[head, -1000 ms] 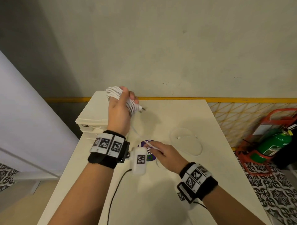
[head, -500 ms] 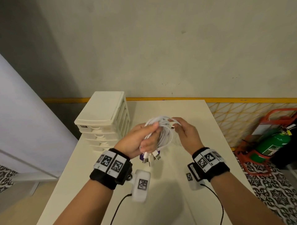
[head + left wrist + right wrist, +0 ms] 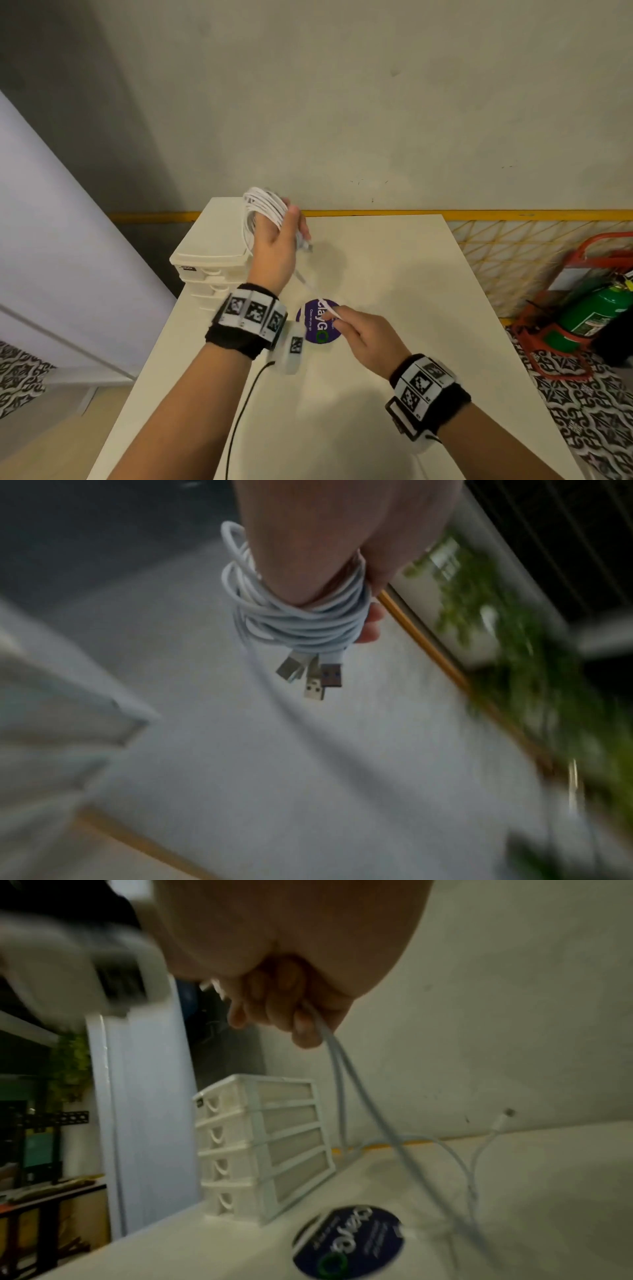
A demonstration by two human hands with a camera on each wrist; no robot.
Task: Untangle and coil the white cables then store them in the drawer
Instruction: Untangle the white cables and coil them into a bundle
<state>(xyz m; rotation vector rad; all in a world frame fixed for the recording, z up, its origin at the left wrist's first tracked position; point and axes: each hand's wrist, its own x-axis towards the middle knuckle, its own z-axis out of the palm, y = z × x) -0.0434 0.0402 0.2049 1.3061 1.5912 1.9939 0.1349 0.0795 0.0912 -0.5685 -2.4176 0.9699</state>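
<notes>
Left hand [image 3: 274,250] grips coiled white cables [image 3: 263,209]; right hand [image 3: 368,337] pinches strand over "clayGO" sticker [image 3: 313,325].

A plain off-white wall [image 3: 342,102] stood behind the cream counter [image 3: 394,274], with a yellow strip [image 3: 513,215] along its base. Patterned black-and-white floor tiles [image 3: 589,411] lay to the right, beside a green fire extinguisher [image 3: 596,308] in a red stand.
</notes>
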